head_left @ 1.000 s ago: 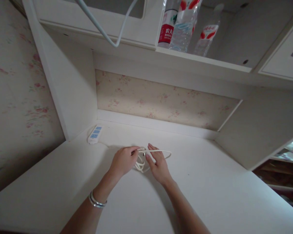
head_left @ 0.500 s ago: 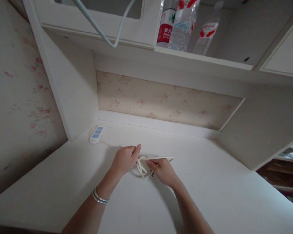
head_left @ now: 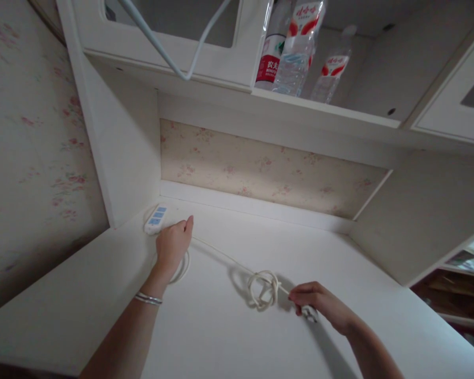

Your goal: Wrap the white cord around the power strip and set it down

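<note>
Left bottle (head_left: 267, 68): 农夫 (rest hidden); two others (head_left: 334, 67): 娃哈哈.

Home, seemingly: floral wallpaper (head_left: 35, 158), white desk (head_left: 213, 337), cabinets (head_left: 227, 68).

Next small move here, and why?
I'd probably ease the right hand slightly toward the left hand for slack: the cord runs nearly straight from the left hand into tangled loops, and the right hand grips beyond them, by the plug, so pulling might tighten them.
</note>
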Motion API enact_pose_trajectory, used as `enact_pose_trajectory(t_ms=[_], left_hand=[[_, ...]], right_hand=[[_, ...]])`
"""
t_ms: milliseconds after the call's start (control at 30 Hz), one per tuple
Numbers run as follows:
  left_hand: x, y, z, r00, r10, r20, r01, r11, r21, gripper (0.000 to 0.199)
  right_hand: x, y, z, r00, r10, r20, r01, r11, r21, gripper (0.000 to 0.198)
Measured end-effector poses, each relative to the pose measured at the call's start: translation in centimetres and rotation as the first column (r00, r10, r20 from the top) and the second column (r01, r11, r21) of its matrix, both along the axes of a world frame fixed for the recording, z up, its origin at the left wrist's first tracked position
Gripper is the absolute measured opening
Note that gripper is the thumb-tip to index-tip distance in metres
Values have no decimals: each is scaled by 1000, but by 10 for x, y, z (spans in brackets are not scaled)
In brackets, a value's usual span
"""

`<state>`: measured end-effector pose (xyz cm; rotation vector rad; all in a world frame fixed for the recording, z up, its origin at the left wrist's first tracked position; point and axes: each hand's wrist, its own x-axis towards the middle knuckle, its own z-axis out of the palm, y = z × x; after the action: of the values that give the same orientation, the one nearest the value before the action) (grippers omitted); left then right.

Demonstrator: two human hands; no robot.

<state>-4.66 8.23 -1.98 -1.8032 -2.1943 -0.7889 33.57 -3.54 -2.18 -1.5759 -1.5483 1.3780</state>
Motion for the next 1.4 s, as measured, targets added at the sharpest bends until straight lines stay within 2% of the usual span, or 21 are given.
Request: enact_pose_trajectory(t_ms=[100, 167, 233, 300, 367, 400, 467, 533, 567, 600, 633, 667, 733, 833, 900, 967, 1000, 1100, 1167, 1300, 1400], left_hand=[[8, 0, -4, 996, -56, 75, 60, 997, -52, 63], [10, 1, -6, 983, -124, 136, 134, 989, -68, 61], [12, 1, -7, 957, -181, 228, 196, 980, -45, 56], [14, 1, -8, 888, -230, 397, 266, 963, -38, 47], [15, -1, -8, 727, -265, 633, 372, 927, -39, 41], [15, -2, -9, 603, -270, 751, 426, 905, -17, 39], [14, -5, -8, 291, -249, 924, 510, 857, 70, 38], [13, -8, -5, -6, -203, 979, 542, 822, 174, 36], [14, -10, -3, -117, -189, 975, 548, 807, 222, 34], [14, -13, 0, -190, -187, 964, 554, 790, 263, 33], [16, -16, 3, -222, -199, 954, 561, 775, 292, 34], [18, -20, 6, -221, -220, 950, 575, 758, 309, 36], [21, -27, 12, -154, -261, 953, 649, 701, 297, 40], [25, -37, 17, -53, -277, 959, 791, 575, 210, 49], [27, -40, 16, -4, -276, 961, 834, 530, 156, 57], [32, -41, 11, 36, -275, 961, 848, 518, 116, 62], [35, -42, 8, 50, -275, 960, 852, 513, 103, 64], [50, -44, -1, 93, -302, 949, 864, 498, 74, 61], [61, -47, -4, 101, -362, 927, 864, 494, 99, 54], [75, -53, -4, 22, -536, 844, 884, 406, 234, 43], [79, -56, -4, 42, -619, 784, 884, 388, 259, 43]], right_hand=[[-1, -8, -6, 975, -17, -222, 13, 1000, -18, 30], [-8, -10, -10, 940, 11, -342, -24, 999, -34, 23], [-21, -8, -10, 912, 83, -403, -113, 992, -52, 16], [-39, -2, -5, 875, 175, -452, -229, 971, -66, 20], [-60, 9, 3, 821, 221, -527, -299, 952, -67, 26], [-71, 15, 7, 801, 223, -555, -302, 952, -54, 28], [-91, 27, 12, 802, 205, -561, -240, 971, 11, 30], [-108, 37, 12, 844, 207, -494, -187, 978, 91, 31], [-115, 40, 10, 872, 231, -432, -191, 972, 134, 32], [-121, 43, 8, 899, 265, -349, -214, 961, 177, 33], [-125, 43, 5, 923, 300, -243, -248, 943, 221, 34], [-128, 43, 3, 939, 323, -115, -283, 920, 270, 33], [-132, 41, 2, 944, 281, 171, -327, 861, 390, 34], [-135, 37, 5, 862, 57, 503, -374, 741, 557, 30], [-138, 36, 8, 807, -64, 587, -409, 656, 634, 20], [-141, 38, 5, 817, -92, 569, -401, 617, 677, 15], [-143, 39, 2, 848, -83, 524, -363, 630, 687, 20], [-150, 44, -13, 954, -77, 289, -139, 742, 655, 36], [-153, 45, -21, 986, -98, 136, -6, 790, 612, 39], [-156, 43, -25, 993, -86, -78, 115, 828, 549, 34], [-157, 43, -23, 974, -127, -189, 209, 831, 515, 31]])
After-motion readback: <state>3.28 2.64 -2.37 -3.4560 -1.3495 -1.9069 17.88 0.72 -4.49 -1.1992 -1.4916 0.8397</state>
